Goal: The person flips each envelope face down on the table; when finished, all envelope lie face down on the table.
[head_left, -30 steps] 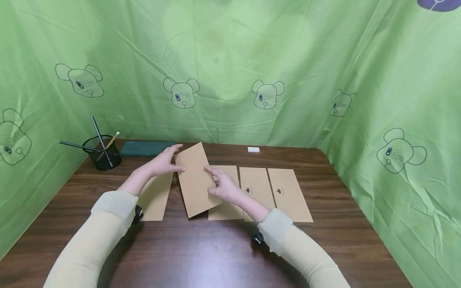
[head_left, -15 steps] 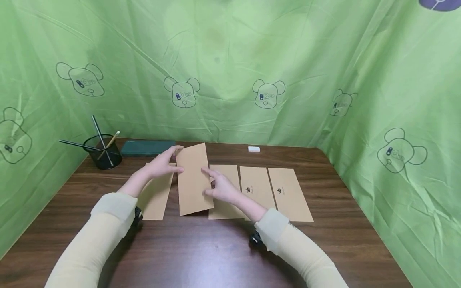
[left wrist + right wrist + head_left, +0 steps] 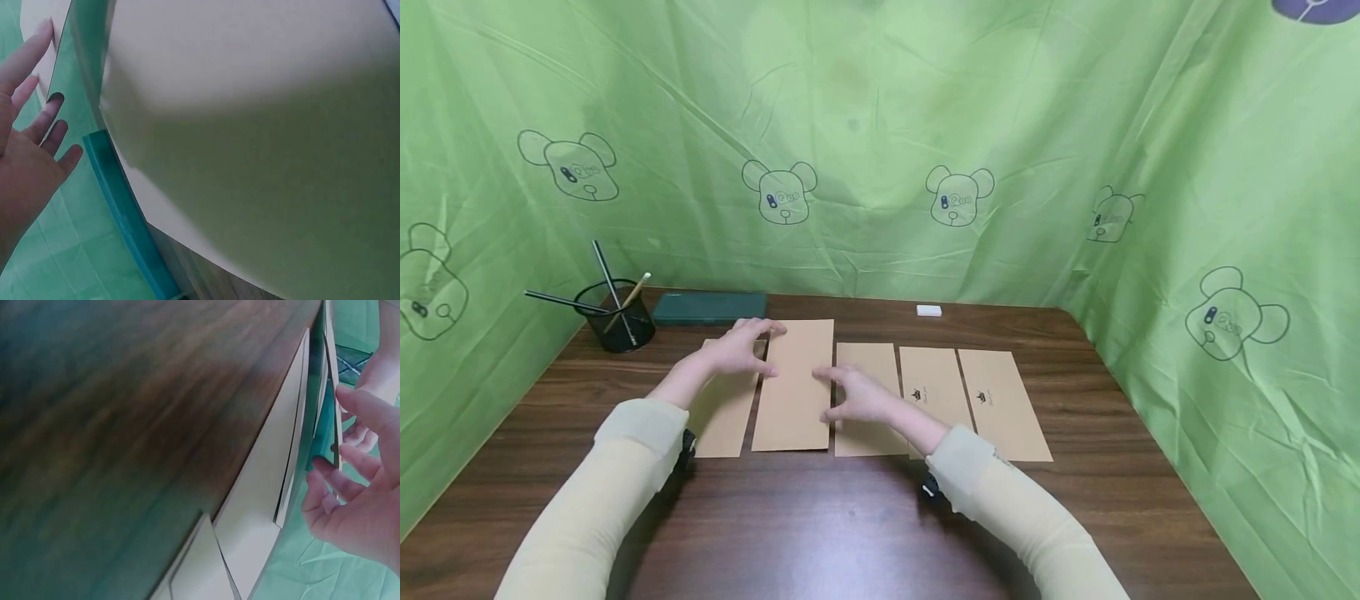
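A card (image 3: 793, 404) is pinched at its side edges by the left hand (image 3: 732, 348) and right hand (image 3: 863, 396), seemingly just above the table (image 3: 820, 525), between a lone card (image 3: 718, 421) and three cards (image 3: 871, 437). Level lowering, edges squared, would seem best; fingers are crowded by close neighbours. Behind, a case (image 3: 709, 309), eraser (image 3: 928, 311) and pen cup (image 3: 625, 331) are placed clear.

Cup (image 3: 642, 327), black mesh, between your ten and eleven o'clock; holds two dark sticks (image 3: 603, 262), one tan stick (image 3: 632, 297). Box (image 3: 710, 309), green, flat, at your eleven. Block (image 3: 928, 311), white, between your twelve and one. Curtain (image 3: 872, 108), green, bear-head prints (image 3: 784, 197), spanning your nine to three. Table (image 3: 775, 533), dark wood-grained, before you.
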The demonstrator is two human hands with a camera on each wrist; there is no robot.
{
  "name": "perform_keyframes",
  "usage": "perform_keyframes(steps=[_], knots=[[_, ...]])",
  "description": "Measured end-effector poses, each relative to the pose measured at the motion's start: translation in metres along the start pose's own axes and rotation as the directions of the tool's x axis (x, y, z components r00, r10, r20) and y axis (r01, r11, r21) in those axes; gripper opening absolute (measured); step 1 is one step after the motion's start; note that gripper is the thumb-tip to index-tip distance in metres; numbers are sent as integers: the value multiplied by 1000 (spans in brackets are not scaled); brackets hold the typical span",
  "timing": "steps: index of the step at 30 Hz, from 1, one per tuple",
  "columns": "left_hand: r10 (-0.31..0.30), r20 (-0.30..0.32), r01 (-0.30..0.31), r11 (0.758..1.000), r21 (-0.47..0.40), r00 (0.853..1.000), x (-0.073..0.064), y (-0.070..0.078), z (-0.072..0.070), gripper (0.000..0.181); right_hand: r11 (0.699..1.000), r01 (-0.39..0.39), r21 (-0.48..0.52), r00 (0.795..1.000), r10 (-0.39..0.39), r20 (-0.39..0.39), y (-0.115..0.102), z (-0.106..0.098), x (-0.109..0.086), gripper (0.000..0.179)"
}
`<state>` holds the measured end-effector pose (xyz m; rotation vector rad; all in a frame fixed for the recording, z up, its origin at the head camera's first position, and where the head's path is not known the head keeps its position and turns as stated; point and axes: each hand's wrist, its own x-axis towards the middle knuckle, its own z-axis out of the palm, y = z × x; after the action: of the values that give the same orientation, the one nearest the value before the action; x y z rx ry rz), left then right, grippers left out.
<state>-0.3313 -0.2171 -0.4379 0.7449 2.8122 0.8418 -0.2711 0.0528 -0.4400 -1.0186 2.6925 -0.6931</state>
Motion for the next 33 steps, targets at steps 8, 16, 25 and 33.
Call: perform_keyframes(steps=[8, 16, 25, 33], knots=[[7, 47, -12, 996, 94, 999, -7, -6, 10, 87, 991, -78, -108, 997, 78, 2, -3, 6, 0, 80], [-2, 71, -8, 991, 137, 997, -10, -10, 16, 90, 978, -108, -178, 994, 112, 12, -3, 9, -1, 80], [-25, 120, 4, 984, 179, 992, -10, -4, 11, 86, 971, -123, -204, 990, 135, 47, -2, 10, 2, 81], [-42, 113, 19, 980, 197, 993, -8, -1, 8, 84, 981, -66, -183, 996, 75, 46, -1, 4, 0, 80]])
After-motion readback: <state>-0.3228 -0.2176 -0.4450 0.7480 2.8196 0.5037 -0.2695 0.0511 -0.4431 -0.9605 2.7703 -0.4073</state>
